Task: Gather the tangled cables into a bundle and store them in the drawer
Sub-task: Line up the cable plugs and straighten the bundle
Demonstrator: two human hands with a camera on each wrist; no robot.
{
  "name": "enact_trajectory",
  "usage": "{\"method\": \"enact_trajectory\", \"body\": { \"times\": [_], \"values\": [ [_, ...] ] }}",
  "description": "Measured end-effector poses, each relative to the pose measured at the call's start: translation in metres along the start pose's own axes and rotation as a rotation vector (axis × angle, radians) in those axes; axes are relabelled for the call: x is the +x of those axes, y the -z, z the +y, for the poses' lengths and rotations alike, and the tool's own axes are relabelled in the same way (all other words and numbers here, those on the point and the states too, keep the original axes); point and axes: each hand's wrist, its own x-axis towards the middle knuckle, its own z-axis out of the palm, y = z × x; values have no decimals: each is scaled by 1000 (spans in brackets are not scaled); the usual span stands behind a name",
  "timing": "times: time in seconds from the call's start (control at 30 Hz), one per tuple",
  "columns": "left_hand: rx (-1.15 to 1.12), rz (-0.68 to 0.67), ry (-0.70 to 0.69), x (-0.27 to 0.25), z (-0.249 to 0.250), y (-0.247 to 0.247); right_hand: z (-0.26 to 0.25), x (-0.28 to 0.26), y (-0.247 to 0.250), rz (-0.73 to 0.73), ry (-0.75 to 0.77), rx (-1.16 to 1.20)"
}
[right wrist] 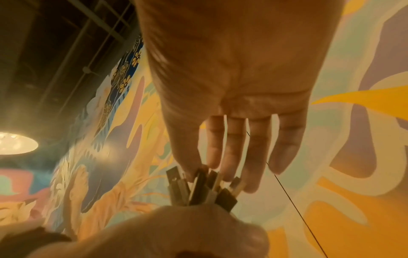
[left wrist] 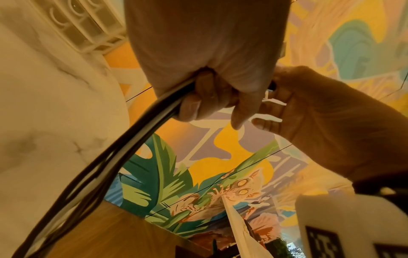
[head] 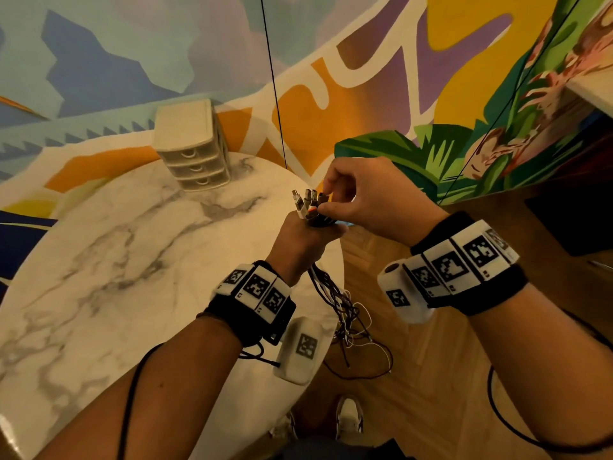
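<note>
Black and white cables (head: 335, 293) make up the bundle, gathered at one end into a tight sheaf with their metal plug ends (head: 306, 202) fanned upward, and trailing loose and tangled below, past the rim of the marble table (head: 99, 260) down toward the wooden floor (head: 431, 360). The bundle is held in the air above the table's right edge, well apart from the small cream drawer unit (head: 192, 151), which stands at the far side of the table with its three drawers closed.

The left hand (head: 298, 247) is clenched round the cables just below the plugs, fingers wrapped fully about them. The right hand (head: 365, 197) reaches in from above; its thumb and forefinger pinch one dark plug at the top of the sheaf, while the other fingers (right wrist: 284, 144) hang loosely extended.

The left wrist view alone shows the strands leaving the bottom of the fist (left wrist: 209, 61) as a thick dark run with a white cable among them (left wrist: 123, 139). The right wrist view alone shows the plug tips (right wrist: 198, 188) close up, flat silver connectors beside darker ones, rising out of the left fist (right wrist: 176, 232), though blur hides exactly which tip the thumb touches. Only the head view shows the drawer unit whole, and a white shoe (head: 348, 416) on the floor.
</note>
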Motion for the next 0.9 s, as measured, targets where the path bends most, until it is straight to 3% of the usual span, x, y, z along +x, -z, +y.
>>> {"method": "enact_trajectory", "body": {
  "times": [0.33,0.63,0.77,0.9],
  "values": [
    [82,9,-74,-1,-3,-4,-7,4,-3,10,90,-193],
    [128,15,-60,-1,-8,0,-4,8,-10,-92,-3,-79],
    [138,-20,-73,-1,-6,4,-5,9,-12,-190,-14,-75],
    [124,-64,-81,-3,-8,8,-6,13,-6,-193,-36,-13]
  ]
}}
